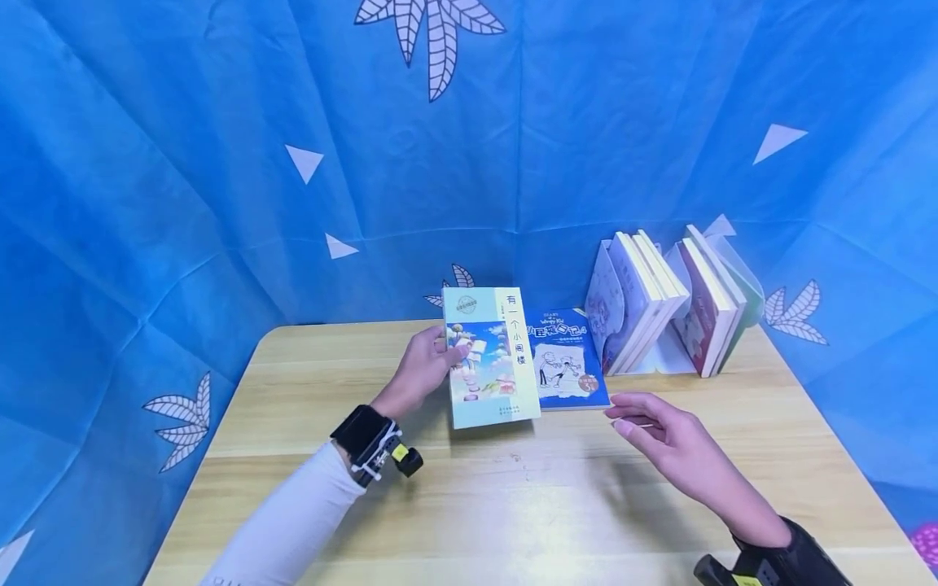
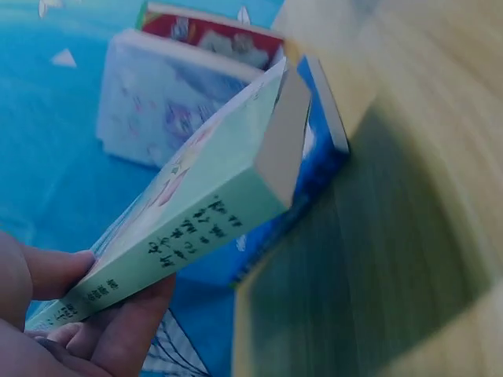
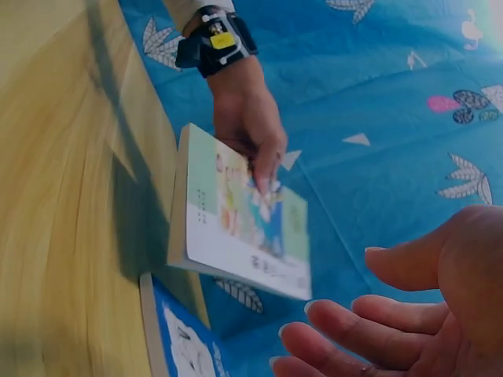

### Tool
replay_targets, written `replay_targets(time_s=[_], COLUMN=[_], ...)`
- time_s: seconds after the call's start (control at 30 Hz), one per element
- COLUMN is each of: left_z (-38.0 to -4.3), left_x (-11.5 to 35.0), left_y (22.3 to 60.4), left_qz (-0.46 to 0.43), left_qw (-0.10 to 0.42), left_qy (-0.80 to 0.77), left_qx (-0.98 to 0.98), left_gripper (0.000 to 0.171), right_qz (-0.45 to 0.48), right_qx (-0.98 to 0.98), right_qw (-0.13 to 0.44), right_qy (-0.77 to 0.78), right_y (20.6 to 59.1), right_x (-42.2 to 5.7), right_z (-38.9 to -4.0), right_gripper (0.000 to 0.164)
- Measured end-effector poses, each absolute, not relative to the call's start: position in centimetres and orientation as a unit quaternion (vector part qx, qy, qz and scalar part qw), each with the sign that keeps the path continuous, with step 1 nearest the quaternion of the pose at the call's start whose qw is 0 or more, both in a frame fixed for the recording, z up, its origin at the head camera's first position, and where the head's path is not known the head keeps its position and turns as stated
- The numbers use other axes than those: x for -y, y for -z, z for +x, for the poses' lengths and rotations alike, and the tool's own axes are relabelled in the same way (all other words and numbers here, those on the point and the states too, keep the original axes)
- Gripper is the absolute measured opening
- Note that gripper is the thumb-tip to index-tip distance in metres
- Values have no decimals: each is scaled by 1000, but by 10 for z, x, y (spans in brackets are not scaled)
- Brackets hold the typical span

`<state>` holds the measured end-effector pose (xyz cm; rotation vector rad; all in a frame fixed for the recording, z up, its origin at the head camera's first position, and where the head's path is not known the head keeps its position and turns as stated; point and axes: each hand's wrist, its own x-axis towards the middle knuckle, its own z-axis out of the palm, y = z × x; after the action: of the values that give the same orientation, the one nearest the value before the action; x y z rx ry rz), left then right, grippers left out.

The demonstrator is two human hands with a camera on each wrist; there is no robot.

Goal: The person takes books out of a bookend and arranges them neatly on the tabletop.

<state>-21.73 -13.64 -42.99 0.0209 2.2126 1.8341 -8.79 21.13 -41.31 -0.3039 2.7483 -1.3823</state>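
My left hand [image 1: 422, 368] grips a pale green book [image 1: 485, 358] by its spine edge, thumb on the cover and fingers behind. In the left wrist view the spine of this book [image 2: 189, 236] faces the camera, tilted above the table. A blue comic book [image 1: 567, 366] lies on the table, partly hidden behind the green one. My right hand [image 1: 667, 439] hovers near the blue book's lower right corner, fingers loosely bent and holding nothing. The right wrist view shows its thumb and fingers [image 3: 369, 330] spread apart, with the green book beyond them.
A white bookend rack [image 1: 670, 358] stands at the back right of the wooden table [image 1: 337, 358]. Several books [image 1: 645, 301] lean in its left part, and others [image 1: 711, 305] in its right part. A blue patterned cloth [image 1: 469, 187] hangs behind the table.
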Motion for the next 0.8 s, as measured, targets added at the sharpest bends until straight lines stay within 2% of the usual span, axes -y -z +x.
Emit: replay_targets(time_s=[0.4, 0.67, 0.8], left_z=[-270, -284, -287], left_x=[145, 147, 144], left_y=[470, 480, 484], left_qz=[-51, -64, -89], left_qw=[155, 180, 189], left_qy=[-605, -591, -584], left_qx=[-780, -783, -784], left_gripper=[41, 46, 41], right_qz=[-80, -70, -66], right_qx=[-896, -896, -901], right_qw=[12, 9, 1], right_qy=[436, 438, 428], right_y=[414, 418, 418], right_x=[-225, -231, -236], right_z=[-86, -85, -85], right_gripper=[34, 35, 35])
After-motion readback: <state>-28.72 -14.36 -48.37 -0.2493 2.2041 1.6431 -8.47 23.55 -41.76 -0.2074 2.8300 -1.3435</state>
